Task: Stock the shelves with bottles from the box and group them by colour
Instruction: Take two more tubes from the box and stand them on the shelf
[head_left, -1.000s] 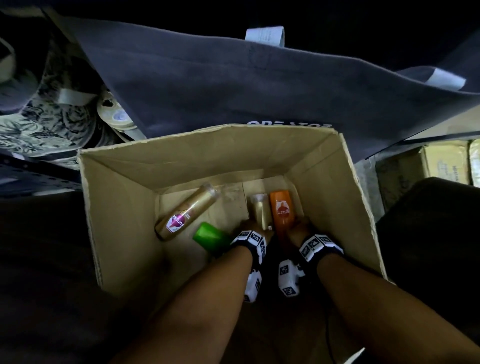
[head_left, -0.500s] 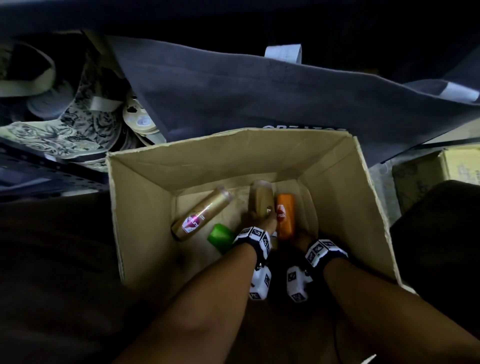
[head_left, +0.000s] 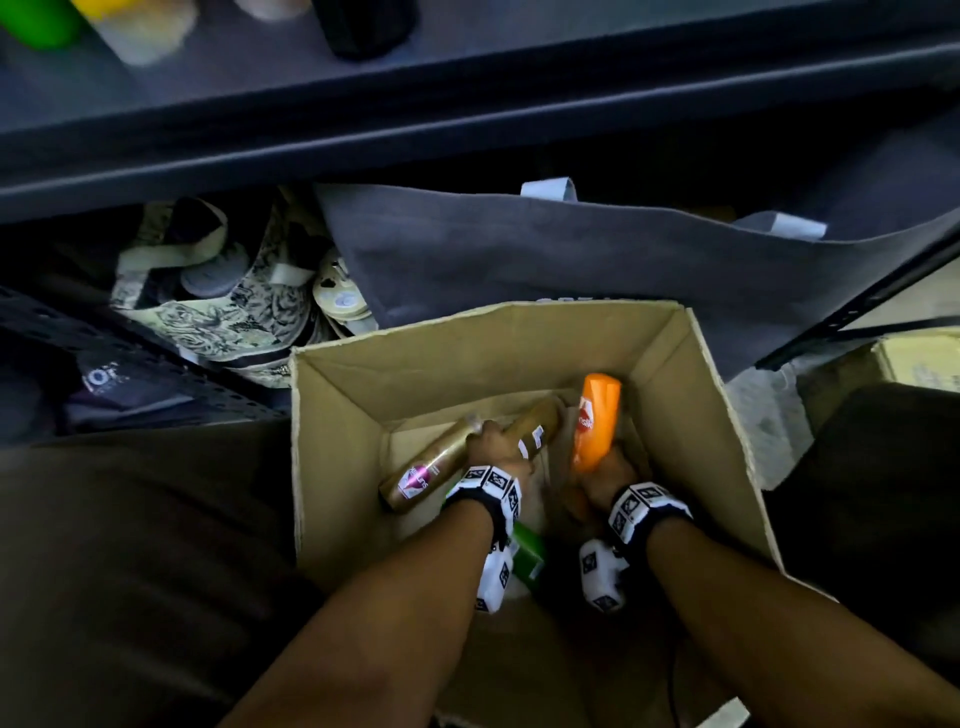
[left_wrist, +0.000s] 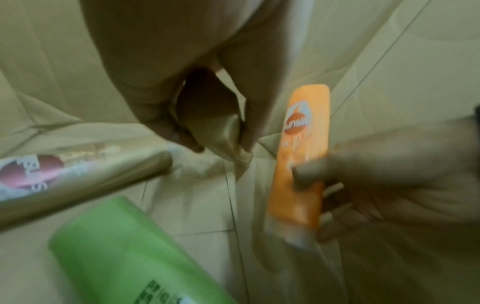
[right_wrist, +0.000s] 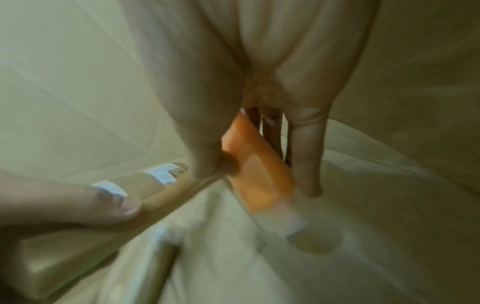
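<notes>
Both hands are down in an open cardboard box (head_left: 353, 415). My left hand (head_left: 496, 444) grips a gold bottle (head_left: 537, 423) by one end, fingers curled round it (left_wrist: 221, 135). My right hand (head_left: 605, 470) holds an orange bottle (head_left: 597, 421) near its lower end, tilted up off the box floor; thumb and fingers pinch it (right_wrist: 257, 168). A second gold bottle with a pink label (head_left: 423, 473) lies on the box floor at the left. A green bottle (head_left: 527, 556) lies under my left wrist.
A dark shelf edge (head_left: 467, 119) runs across the top, with a green bottle (head_left: 36, 21), a pale one (head_left: 140, 26) and a dark one (head_left: 363, 26) on it. A grey fabric bag (head_left: 519, 260) and patterned cloth (head_left: 218, 317) sit behind the box.
Both hands have raised their bottles from the box floor, the orange one tipping upright. The head view has tilted up, bringing the shelf into sight.
</notes>
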